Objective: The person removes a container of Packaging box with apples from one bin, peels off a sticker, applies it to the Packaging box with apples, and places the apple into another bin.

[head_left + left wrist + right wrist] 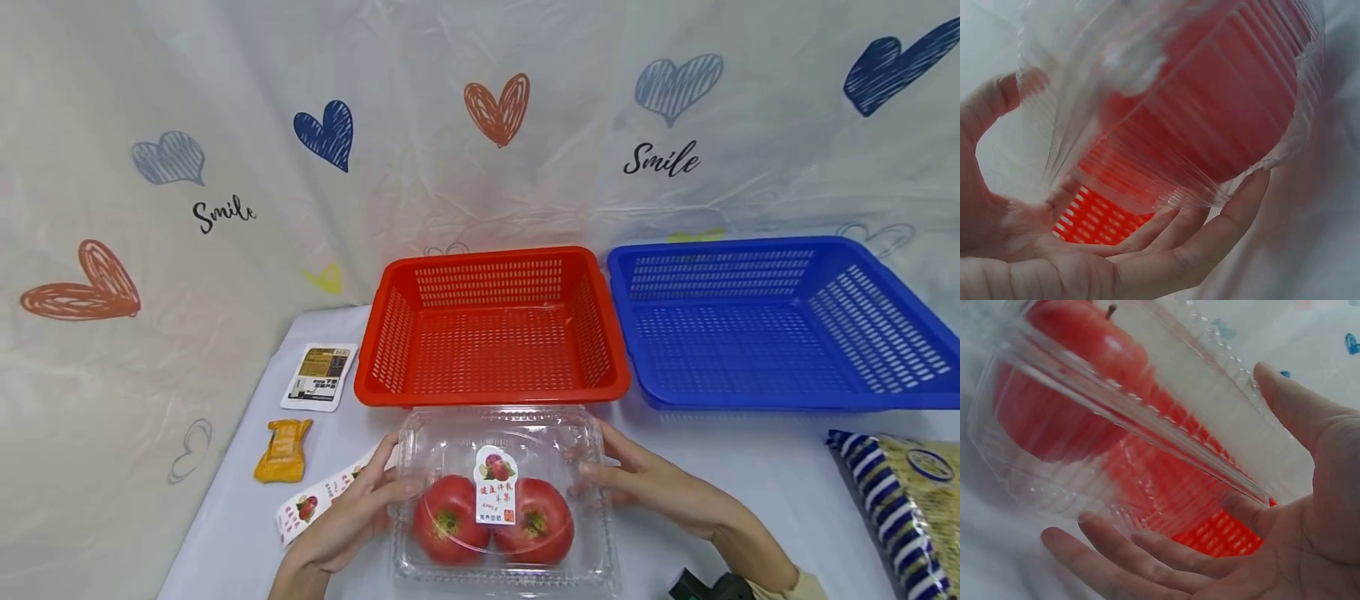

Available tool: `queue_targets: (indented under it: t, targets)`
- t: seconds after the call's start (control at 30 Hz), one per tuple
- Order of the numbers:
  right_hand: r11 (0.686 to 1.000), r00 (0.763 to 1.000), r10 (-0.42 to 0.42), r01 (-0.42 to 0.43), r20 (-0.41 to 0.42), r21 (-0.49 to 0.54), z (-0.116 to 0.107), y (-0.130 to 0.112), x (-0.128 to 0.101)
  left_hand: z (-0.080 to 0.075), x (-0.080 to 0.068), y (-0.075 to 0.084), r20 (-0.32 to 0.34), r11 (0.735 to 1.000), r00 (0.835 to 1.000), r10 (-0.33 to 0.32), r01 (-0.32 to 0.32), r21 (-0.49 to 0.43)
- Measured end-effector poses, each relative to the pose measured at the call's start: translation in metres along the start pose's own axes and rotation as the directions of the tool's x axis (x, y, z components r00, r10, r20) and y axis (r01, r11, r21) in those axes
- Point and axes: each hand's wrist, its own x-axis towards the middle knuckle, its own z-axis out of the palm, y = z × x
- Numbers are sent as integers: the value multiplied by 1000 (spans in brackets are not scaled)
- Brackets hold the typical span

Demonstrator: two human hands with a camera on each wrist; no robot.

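A clear plastic clamshell box (502, 433) lies on the white table in front of me, with two red apples (448, 517) inside and a fruit label (496, 483) on its lid. My left hand (384, 477) grips the box's left side; in the left wrist view its fingers (1166, 244) curl under the box's ribbed rim (1210, 125). My right hand (600, 463) lies against the right side. In the right wrist view its fingers (1122, 562) stretch out under the box (1116, 425), and the thumb stands above the lid.
A red basket (491, 390) stands just behind the box, with a blue basket (750, 402) to its right. A white packet (320, 377), a yellow packet (283, 450) and a label strip (307, 504) lie at the left. A striped bag (900, 508) lies at the right.
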Motion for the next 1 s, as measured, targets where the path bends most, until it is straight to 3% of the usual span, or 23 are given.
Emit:
queue_targets:
  t: [0.27, 0.5, 0.67, 0.83, 1.0]
  targets:
    - [992, 995, -91, 88, 33, 94, 6, -18, -6, 11, -4, 28, -50, 998, 999, 7, -10, -58]
    - [997, 994, -76, 79, -83, 27, 6, -39, -14, 22, -6, 49, -37, 997, 996, 77, -78, -17]
    - [986, 981, -158, 162, -111, 26, -9, -53, -13, 32, 2, 63, -48, 992, 991, 125, -126, -13]
    - [981, 971, -193, 191, -140, -32, -28, -70, -12, 40, 11, 73, -26, 973, 973, 228, -229, -35]
    - [981, 970, -189, 178, -155, -82, -50, -90, -15, 49, 24, 81, 17, 940, 940, 340, -339, -39]
